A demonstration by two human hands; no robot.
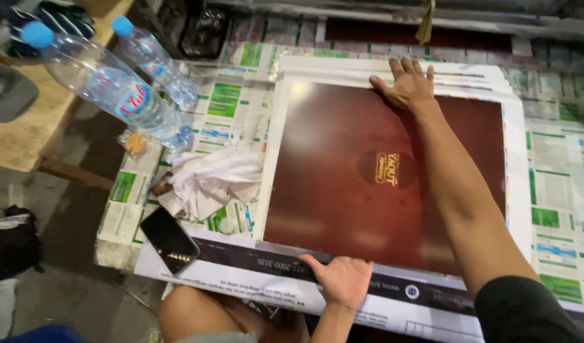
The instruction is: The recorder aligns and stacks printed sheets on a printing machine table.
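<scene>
A glossy dark red printed sheet point(368, 178) lies on top of a stack of white-edged sheets point(393, 67), on a table point(559, 159) papered over with newsprint. The right hand point(406, 86) presses flat on the sheet's far edge, fingers spread and gripping nothing; the left hand point(343, 279) rests at its near edge, fingers loosely curled, thumb on the margin. Left of the sheet lie a crumpled white rag point(209, 181), a black phone point(170, 240) and two plastic water bottles point(114, 86). Beyond those stands a wooden bench point(25, 136) over a grey concrete floor point(57, 209).
</scene>
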